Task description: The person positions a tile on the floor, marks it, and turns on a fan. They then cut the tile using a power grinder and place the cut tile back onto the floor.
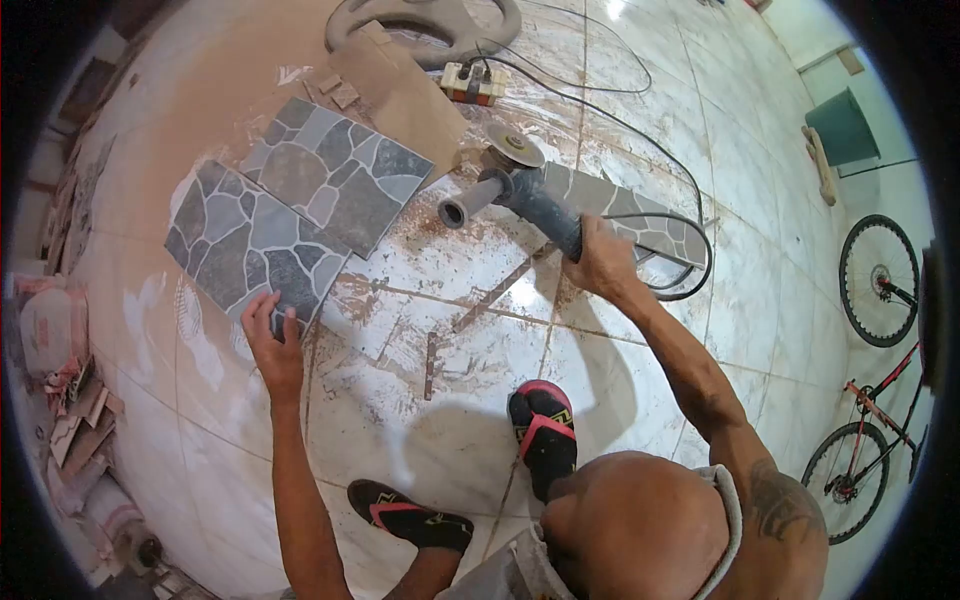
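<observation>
My left hand (272, 340) rests on the near corner of a stone-patterned tile (240, 235), fingers spread. That tile overlaps a second stone-patterned tile (320, 165) behind it. In my right hand (604, 260) is the body of an angle grinder (545, 212), its fingers wrapped round the handle. The grinder's disc (515, 146) and side handle (465, 203) point away from me, over the dusty floor. A cut strip of patterned tile (625, 212) lies beyond the right hand, partly hidden by the grinder and its cable.
A power strip (473, 83), a brown board (400, 95) and a grey moulded seat or frame (430, 25) lie at the back. A black cable (640, 125) curves on the right. Bicycle wheels (880, 280) stand far right. Tile scraps (85, 430) pile up left.
</observation>
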Motion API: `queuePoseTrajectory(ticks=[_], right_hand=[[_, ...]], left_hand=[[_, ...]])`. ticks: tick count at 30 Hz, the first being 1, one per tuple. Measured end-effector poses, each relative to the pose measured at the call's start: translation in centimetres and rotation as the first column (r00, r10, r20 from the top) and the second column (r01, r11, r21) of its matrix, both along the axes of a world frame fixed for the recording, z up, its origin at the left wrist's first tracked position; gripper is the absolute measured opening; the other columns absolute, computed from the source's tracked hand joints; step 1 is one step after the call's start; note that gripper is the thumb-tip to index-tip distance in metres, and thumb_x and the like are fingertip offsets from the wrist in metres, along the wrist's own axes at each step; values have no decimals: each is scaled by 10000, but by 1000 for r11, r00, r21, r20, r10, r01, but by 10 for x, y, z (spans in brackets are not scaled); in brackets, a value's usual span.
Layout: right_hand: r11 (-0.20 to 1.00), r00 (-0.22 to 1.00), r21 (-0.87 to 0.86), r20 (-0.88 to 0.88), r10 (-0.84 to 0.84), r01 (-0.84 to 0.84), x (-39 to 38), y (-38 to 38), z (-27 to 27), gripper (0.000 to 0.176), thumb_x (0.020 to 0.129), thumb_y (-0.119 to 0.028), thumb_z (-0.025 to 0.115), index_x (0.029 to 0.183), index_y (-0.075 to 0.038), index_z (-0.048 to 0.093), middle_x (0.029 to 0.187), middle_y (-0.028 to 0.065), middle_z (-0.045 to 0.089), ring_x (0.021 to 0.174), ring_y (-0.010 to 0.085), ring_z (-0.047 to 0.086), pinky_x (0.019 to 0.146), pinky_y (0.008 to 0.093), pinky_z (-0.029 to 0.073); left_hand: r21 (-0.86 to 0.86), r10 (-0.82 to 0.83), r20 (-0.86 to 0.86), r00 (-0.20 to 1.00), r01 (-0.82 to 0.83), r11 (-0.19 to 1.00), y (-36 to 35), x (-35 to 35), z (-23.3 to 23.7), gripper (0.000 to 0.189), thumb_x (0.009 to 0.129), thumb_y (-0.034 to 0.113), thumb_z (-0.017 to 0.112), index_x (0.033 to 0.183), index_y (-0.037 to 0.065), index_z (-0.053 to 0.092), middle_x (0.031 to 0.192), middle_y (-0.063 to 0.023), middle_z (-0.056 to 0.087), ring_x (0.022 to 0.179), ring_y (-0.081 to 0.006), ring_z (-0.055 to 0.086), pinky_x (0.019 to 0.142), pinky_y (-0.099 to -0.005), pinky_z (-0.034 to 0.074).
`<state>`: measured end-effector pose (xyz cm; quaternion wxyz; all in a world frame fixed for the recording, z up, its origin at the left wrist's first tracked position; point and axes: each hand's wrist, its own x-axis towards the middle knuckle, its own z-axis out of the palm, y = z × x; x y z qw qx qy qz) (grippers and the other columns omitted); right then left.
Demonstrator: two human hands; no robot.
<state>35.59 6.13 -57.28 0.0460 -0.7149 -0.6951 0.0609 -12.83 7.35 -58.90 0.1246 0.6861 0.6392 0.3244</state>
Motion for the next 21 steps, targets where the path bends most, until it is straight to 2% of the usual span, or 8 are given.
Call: queuePoseTrajectory(ticks=[3,6,8,11,14,17,20,21], right_hand=[[998,996,38,67,54,-57,11,1,-4,559,698,-234,745,1121,5,469,959,204,584,824,387,642,681,485,531],[1000,995,-21,99,21,-19,13,6,-12,556,700,-226,754,1123,-2,471,962,190,573,842,373,630,682,476,530],[1000,994,-5,111,19,-19,12,7,-17,559,699,-226,762,1121,-1,474,969,193,573,860,376,623,699,474,526],[999,994,35,106,25,-29,10,12,-25,584,697,-238,775,1136,2,475,983,200,574,887,380,613,727,469,517],[996,993,81,113,38,-47,8,13,-35,611,710,-253,778,1172,6,472,997,209,575,912,383,603,754,471,506],[991,991,118,124,48,-63,10,13,-43,648,741,-271,770,1234,12,460,1013,216,578,927,389,596,777,476,496],[995,995,93,99,20,-29,4,10,-44,715,747,-245,773,1315,14,426,1057,226,571,951,397,580,800,472,491],[997,996,76,85,4,-10,2,8,-44,743,743,-229,776,1343,14,411,1076,230,567,961,399,574,808,469,489]], left_hand=[[2,30,-16,999,-30,1000,3,1,-7,345,926,182,643,1216,4,587,1295,-184,487,1243,-325,458,1075,-410,349],[23,73,-61,995,-72,997,8,0,-7,380,927,221,647,1226,-3,578,1301,-195,475,1249,-334,448,1073,-423,346],[23,113,-86,990,-112,993,9,0,-6,413,906,223,668,1229,-17,571,1297,-207,468,1247,-350,442,1062,-443,354],[51,172,-96,980,-168,984,7,-5,-10,513,897,301,688,1276,-8,536,1325,-228,437,1273,-377,408,1075,-453,333],[100,307,-123,944,-296,950,3,-7,-16,610,899,388,685,1298,-32,491,1310,-255,448,1267,-374,398,1066,-474,332],[100,405,-51,913,-399,912,2,-14,-21,717,876,442,704,1277,-100,461,1301,-276,451,1232,-360,432,1038,-458,354],[-12,510,30,860,-510,860,11,-32,-39,776,848,493,724,1218,-138,468,1193,-257,526,1120,-344,516,967,-427,413],[-108,524,81,848,-515,850,13,-34,-38,782,839,491,733,1206,-143,460,1162,-240,531,1099,-335,518,952,-419,421]])
